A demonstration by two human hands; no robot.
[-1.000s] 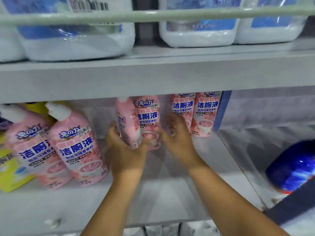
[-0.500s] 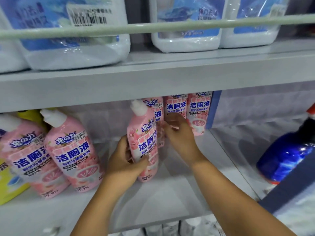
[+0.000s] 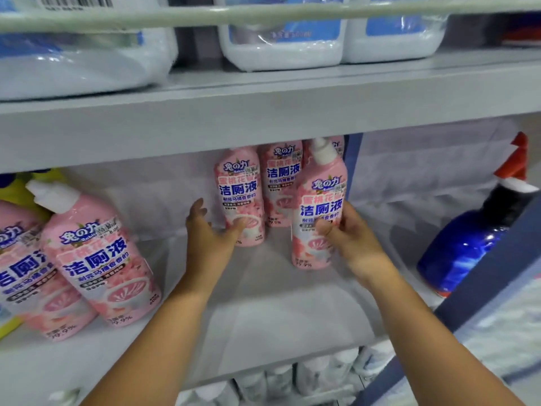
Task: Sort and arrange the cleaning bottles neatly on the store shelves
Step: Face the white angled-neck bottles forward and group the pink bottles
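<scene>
Overhead, the upper shelf [image 3: 263, 112] carries white jugs [image 3: 281, 45] wrapped in clear film, and its front edge hides the caps of the pink bottles at the back [image 3: 282, 183]. Off to my left two more pink bottles [image 3: 99, 259] lean over beside something yellow [image 3: 17, 189], and to the right a blue spray bottle [image 3: 465, 244] with a red trigger stands past the blue divider [image 3: 352, 168]. My right hand [image 3: 351, 238] is wrapped around the front pink bottle [image 3: 319, 218], thumb across its label and fingers behind; it stands nearly upright on the lower shelf [image 3: 278, 303], white cap up, label facing me, just in front of the back row. My left hand [image 3: 207, 232] is spread, its thumb touching the lower label of the left back bottle [image 3: 240, 194], which stands upright just beyond my palm.
</scene>
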